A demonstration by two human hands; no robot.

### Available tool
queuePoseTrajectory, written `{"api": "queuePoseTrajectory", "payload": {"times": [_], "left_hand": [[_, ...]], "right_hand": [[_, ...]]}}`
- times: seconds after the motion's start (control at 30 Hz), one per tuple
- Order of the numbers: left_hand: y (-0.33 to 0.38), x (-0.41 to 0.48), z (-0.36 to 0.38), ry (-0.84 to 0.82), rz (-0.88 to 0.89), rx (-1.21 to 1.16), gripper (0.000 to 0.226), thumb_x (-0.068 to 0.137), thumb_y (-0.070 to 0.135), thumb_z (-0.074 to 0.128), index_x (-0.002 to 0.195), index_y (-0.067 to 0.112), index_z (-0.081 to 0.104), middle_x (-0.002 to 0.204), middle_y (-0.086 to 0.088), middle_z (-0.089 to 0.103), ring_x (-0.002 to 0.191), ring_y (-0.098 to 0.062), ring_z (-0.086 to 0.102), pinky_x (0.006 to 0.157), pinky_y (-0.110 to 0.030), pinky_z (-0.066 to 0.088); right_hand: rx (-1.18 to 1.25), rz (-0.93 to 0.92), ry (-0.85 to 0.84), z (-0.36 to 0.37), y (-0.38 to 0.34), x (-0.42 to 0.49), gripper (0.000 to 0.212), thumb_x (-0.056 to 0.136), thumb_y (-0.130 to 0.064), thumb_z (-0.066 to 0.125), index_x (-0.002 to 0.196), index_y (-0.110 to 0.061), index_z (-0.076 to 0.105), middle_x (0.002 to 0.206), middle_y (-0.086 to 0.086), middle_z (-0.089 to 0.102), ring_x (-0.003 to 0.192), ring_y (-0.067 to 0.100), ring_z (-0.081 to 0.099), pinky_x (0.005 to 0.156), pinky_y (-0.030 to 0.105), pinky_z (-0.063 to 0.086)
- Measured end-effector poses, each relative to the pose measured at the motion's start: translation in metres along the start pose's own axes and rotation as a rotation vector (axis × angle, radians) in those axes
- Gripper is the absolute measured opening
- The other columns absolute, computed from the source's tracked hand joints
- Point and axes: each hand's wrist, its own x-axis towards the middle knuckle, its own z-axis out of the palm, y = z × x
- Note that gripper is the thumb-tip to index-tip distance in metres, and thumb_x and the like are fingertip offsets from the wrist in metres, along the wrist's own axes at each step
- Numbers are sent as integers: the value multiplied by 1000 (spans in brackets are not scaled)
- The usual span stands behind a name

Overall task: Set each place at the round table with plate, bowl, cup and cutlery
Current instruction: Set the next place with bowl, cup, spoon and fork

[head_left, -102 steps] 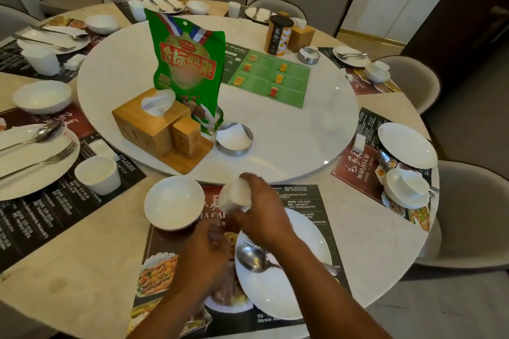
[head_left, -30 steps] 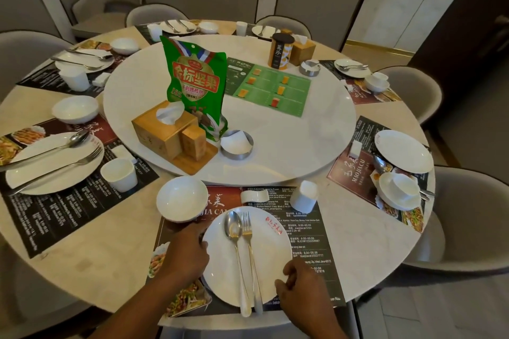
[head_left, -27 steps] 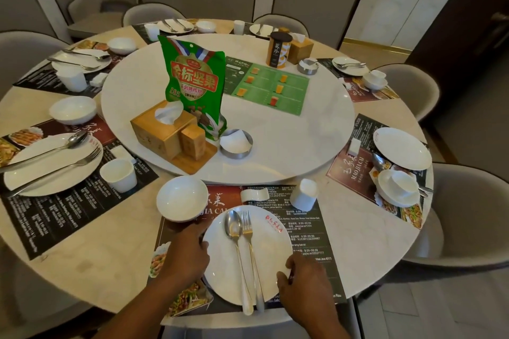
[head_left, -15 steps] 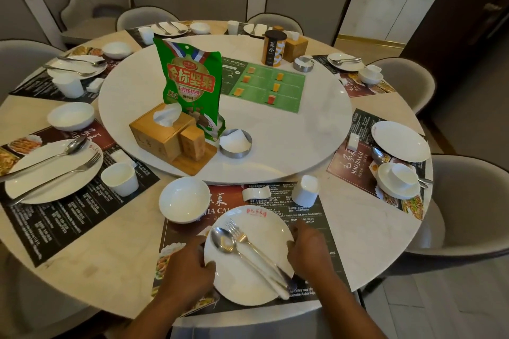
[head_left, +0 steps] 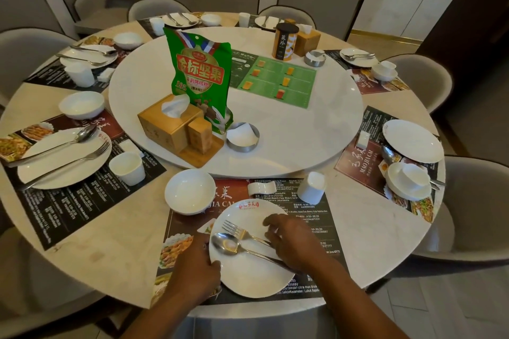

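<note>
While left hand (head_left: 197,264) pinches plate (head_left: 248,275) rim, right hand (head_left: 294,239) rests loosely open on fork (head_left: 242,232); bowl (head_left: 190,191) near.

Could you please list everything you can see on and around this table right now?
plates: seven, white, one per placemat
bowls: six, white, beside plates; one stacked at right
cups: seven, white, near plates; nearest upside down
spoon and fork: silver, crossed diagonally on nearest plate; more cutlery at other places
rest: one, white, behind nearest plate
placemats: dark, printed, round the edge
turntable: one, white, centre
bag: one, green, upright on turntable
tissue box: wooden, before bag; another far side
ashtrays: two, metal, turntable
tin: black and orange, far side
menu: green, flat
chairs: grey, around table
left hand: on plate rim
right hand: over cutlery handles
</note>
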Motion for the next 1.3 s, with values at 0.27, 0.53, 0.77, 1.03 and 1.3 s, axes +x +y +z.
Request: {"api": "queuePoseTrajectory", "payload": {"times": [0.27, 0.53, 0.77, 1.03, 1.3], "left_hand": [[19, -13, 9, 212, 20, -15, 12, 86, 17, 68, 89, 24, 59, 83, 6, 63, 73, -9, 57, 60, -19, 44], [53, -13, 55, 29, -99, -119, 24, 82, 29, 73, 101, 35, 59, 100, 3, 68, 72, -17, 70, 66, -33, 62], [60, -11, 68, 134, -24, 24, 19, 87, 39, 68, 99, 25, 74, 100, 6, 73, 77, -8, 61, 80, -22, 51], [56, -4, 57, 92, 11, 105, 6, 84, 25, 72, 85, 24, 78, 87, 9, 73, 74, -7, 62, 65, -15, 47], [43, 10, 30, -51, 82, 187, 10, 85, 21, 73, 94, 25, 76, 96, 8, 71, 83, -9, 61, 80, -19, 49]], "right_hand": [[36, -46, -95, 1, -3, 1, 25, 98, -21, 53, 118, -26, 67, 107, 0, 73, 95, 18, 65, 84, 33, 54], [330, 169, 23, -12, 16, -1, 18, 94, -15, 62, 106, -27, 69, 91, -10, 69, 85, 8, 64, 77, 30, 54], [665, 377, 160, -22, 32, -23, 18, 95, -14, 65, 105, -28, 66, 92, -7, 69, 85, 7, 66, 74, 23, 52], [715, 412, 135, -17, 32, -30, 14, 94, -13, 66, 101, -26, 68, 83, -8, 74, 76, 6, 71, 79, 30, 58], [611, 377, 110, 6, 7, -33, 17, 95, -12, 64, 105, -25, 66, 83, -9, 72, 73, 1, 70, 60, 11, 50]]}}
